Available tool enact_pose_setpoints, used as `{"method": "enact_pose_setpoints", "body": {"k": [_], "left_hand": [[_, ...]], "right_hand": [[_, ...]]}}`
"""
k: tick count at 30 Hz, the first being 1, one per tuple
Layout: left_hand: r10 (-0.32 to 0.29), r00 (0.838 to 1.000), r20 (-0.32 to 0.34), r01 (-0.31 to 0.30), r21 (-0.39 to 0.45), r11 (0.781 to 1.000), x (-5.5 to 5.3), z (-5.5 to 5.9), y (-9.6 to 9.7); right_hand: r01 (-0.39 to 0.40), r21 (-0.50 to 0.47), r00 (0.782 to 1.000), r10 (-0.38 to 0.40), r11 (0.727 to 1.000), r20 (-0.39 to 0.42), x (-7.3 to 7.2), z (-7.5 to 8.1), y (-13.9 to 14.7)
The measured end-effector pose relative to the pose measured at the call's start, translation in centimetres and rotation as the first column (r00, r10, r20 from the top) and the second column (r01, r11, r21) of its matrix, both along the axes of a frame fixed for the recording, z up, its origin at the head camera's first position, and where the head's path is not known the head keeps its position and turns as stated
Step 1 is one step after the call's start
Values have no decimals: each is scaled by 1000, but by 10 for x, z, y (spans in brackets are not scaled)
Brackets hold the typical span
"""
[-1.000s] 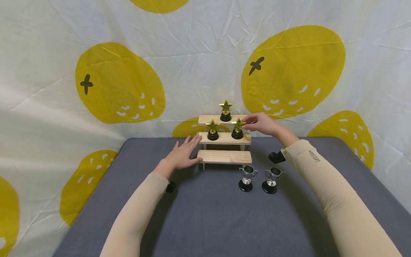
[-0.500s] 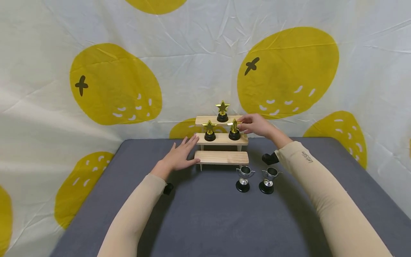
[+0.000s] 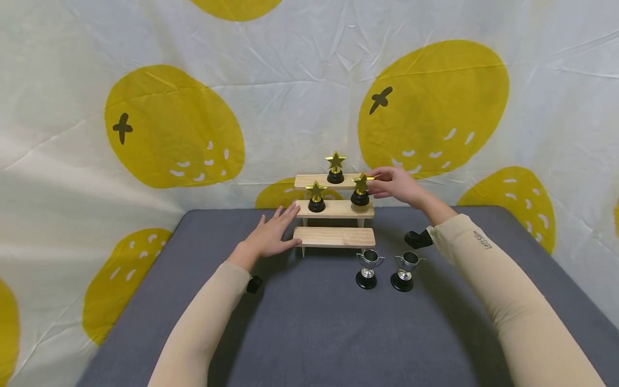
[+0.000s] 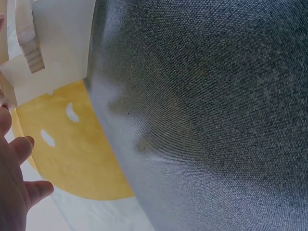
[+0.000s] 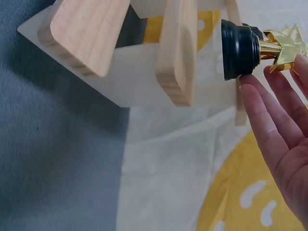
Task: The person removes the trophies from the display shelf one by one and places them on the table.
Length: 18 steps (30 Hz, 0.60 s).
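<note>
My right hand [image 3: 397, 186] pinches a gold star trophy [image 3: 360, 188] by its star, at the right end of the middle step. In the right wrist view a gap shows between the black base [image 5: 237, 50] and the middle board [image 5: 176, 53]. My left hand [image 3: 268, 234], fingers spread, rests against the left ends of the middle and lower boards of the wooden step stand [image 3: 333, 236]. A second star trophy [image 3: 316, 196] stands on the middle step's left half, and a third star trophy [image 3: 336, 167] on the top step.
Two silver cup trophies with black bases, a left cup [image 3: 367, 269] and a right cup [image 3: 403, 271], stand on the grey cloth-covered table [image 3: 309, 328] before the stand. Behind hangs a white curtain [image 3: 300, 107] with yellow fruit prints.
The star trophy in my right hand has risen off the middle step and shifted slightly right, its star turning to face front. My left hand stays on the stand.
</note>
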<state>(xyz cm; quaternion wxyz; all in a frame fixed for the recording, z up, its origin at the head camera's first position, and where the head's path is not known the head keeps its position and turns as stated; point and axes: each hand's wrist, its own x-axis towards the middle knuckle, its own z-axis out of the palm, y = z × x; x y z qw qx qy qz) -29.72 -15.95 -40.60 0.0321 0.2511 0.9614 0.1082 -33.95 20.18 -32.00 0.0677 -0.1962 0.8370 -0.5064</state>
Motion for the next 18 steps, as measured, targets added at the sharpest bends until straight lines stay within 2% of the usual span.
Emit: {"method": "enact_pose_setpoints", "body": {"k": [4, 9, 14, 18], "left_hand": [[6, 1000, 6, -6, -4, 1000, 0, 1, 1], [14, 1000, 6, -14, 0, 1000, 0, 1, -1], [14, 1000, 8, -14, 2, 1000, 0, 2, -2], [18, 1000, 2, -18, 6, 1000, 2, -3, -1]], "right_hand": [[-12, 6, 1000, 12, 1000, -9, 4, 7, 11], [12, -6, 999, -12, 1000, -31, 7, 11, 22], [41, 8, 999, -41, 999, -35, 9, 9, 35], [53, 29, 998, -52, 998, -35, 13, 5, 47]]}}
